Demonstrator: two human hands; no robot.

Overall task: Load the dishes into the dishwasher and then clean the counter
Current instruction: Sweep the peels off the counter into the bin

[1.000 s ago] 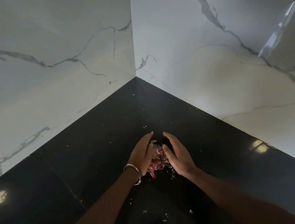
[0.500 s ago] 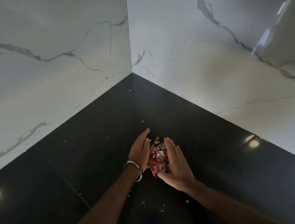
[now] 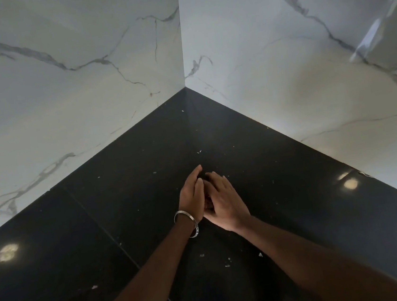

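counter [image 3: 129,202] lay black under both hands, no dishes in sight, so cleaning looked underway, loading unverifiable. left hand [image 3: 192,195] and right hand [image 3: 225,201] were pressed together, fingers fairly straight, cupping something reddish, barely visible. white crumbs [image 3: 226,262] remained nearer the person.

Corner of a kitchen, two glossy white marble wall panels [image 3: 74,90] with grey veins meeting at a vertical seam, polished black stone worktop [image 3: 58,277] below, round ceiling-light reflections [image 3: 7,252] on its surface, bright streak of glare [image 3: 374,31] on the right-hand wall
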